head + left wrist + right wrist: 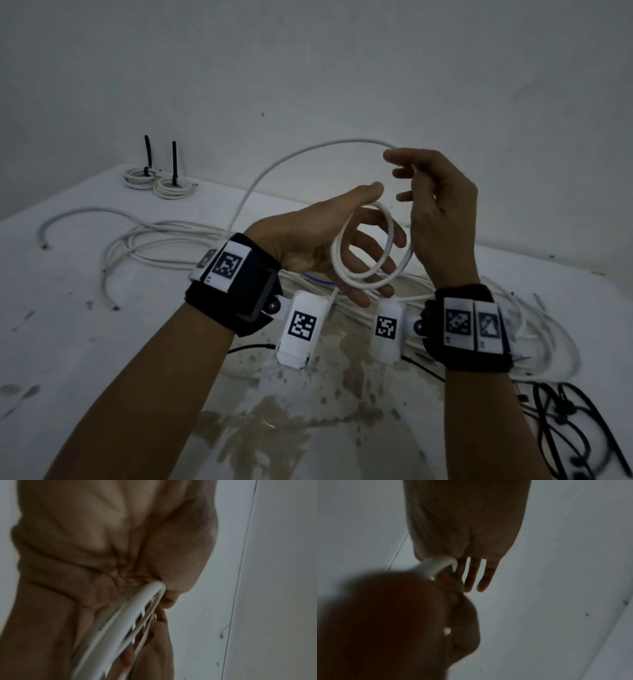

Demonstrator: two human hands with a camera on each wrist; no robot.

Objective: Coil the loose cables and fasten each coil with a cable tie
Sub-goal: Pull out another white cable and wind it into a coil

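Your left hand (318, 240) cradles the coil (368, 246) above the surface (102, 342), thumb over it; your right hand (435, 205) pinches the cable (274, 164). Lay each loop matching, without twist.

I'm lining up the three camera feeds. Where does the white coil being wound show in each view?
Head: the white coil hangs mid-frame around the left hand, beside the right hand.
Left wrist: its loops run from the palm toward the bottom edge.
Right wrist: only a short white arc shows, upper centre, at the left hand's fingers.
Shared landmark: the left hand.
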